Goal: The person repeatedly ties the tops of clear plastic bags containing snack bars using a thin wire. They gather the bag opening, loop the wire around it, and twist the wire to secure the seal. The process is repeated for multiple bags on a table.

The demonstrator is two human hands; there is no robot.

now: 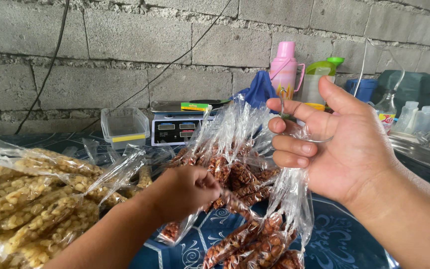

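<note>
Small clear bags of brown nuts (pixel 235 174) stand bunched together, tops up. More brown nut bags (pixel 255 244) lie flat below them. One hanging bag (pixel 289 199) droops down, open at the top.

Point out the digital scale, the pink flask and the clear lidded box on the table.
digital scale (pixel 175 130), head view, on its front display panel.
pink flask (pixel 284 67), head view, on the upper body below the cap.
clear lidded box (pixel 124 124), head view, on its transparent lid.
</note>
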